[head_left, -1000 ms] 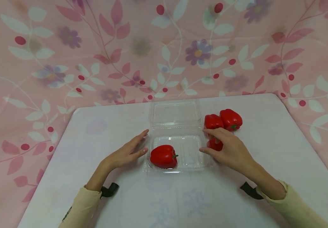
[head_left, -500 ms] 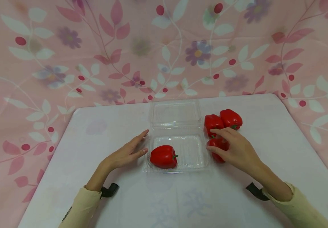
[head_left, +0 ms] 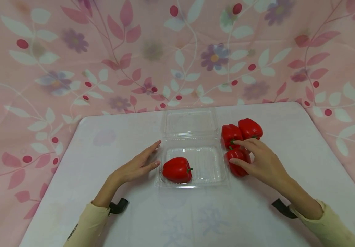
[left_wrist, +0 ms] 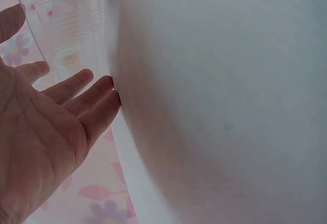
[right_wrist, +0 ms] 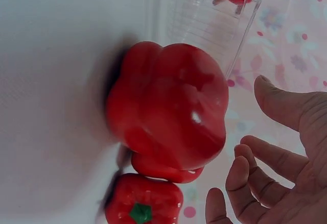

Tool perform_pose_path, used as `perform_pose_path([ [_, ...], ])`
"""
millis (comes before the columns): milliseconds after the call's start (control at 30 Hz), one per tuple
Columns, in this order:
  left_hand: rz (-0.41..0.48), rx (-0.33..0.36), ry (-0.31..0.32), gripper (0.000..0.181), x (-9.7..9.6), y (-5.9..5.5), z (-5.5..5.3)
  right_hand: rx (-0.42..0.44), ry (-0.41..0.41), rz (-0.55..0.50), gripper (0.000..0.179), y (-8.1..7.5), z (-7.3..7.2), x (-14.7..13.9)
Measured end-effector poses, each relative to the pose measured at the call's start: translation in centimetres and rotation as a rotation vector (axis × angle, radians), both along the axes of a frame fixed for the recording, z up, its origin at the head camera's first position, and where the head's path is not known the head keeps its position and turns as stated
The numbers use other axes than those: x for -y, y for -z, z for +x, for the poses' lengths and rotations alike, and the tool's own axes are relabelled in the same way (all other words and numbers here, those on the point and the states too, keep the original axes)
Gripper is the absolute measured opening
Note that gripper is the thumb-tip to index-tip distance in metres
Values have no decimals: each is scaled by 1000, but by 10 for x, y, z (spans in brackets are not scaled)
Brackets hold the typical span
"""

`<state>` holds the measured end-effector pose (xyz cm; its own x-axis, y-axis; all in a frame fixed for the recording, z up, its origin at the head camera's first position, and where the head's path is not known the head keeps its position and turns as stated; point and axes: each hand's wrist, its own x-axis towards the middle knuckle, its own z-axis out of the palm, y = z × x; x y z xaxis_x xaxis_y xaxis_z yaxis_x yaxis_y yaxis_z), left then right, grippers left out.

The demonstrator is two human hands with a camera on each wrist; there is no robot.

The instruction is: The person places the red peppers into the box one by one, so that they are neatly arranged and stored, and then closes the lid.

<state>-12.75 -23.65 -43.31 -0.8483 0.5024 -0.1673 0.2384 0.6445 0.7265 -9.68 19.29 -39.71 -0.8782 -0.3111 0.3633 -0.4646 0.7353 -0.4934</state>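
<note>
A clear plastic clamshell container (head_left: 208, 161) lies with its lid (head_left: 190, 122) folded back. One red bell pepper (head_left: 176, 170) with a green stem lies on its side in the left half of its base. My left hand (head_left: 135, 167) rests by the container's left edge, fingers extended, holding nothing. To the right of the container, my right hand (head_left: 265, 163) hovers over the closest of the loose bell peppers (head_left: 236, 154), thumb and fingers spread. In the right wrist view, a gap shows between that pepper (right_wrist: 168, 106) and the fingers.
Two more red bell peppers, one (head_left: 231, 133) beside the lid and another (head_left: 250, 128) behind it to the right, lie together. The white table (head_left: 128, 130) has rounded far corners. Behind it hangs a pink floral cloth (head_left: 103, 51).
My right hand has moved right, from the container's right edge to over the nearest loose pepper, uncovering more of it. My left hand has stayed in place.
</note>
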Motion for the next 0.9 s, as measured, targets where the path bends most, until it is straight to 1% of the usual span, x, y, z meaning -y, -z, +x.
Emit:
perform_pose_path([
  [367,-3,-15,0,77,0,2,0,-28,0,20,59,6,-2,-8],
  [733,-4,-11,-3,77,0,2,0,-40,-8,24,55,10,-4,-13],
  [900,-3,-9,-1,78,0,1,0,-24,-12,39,53,11,-4,-14],
])
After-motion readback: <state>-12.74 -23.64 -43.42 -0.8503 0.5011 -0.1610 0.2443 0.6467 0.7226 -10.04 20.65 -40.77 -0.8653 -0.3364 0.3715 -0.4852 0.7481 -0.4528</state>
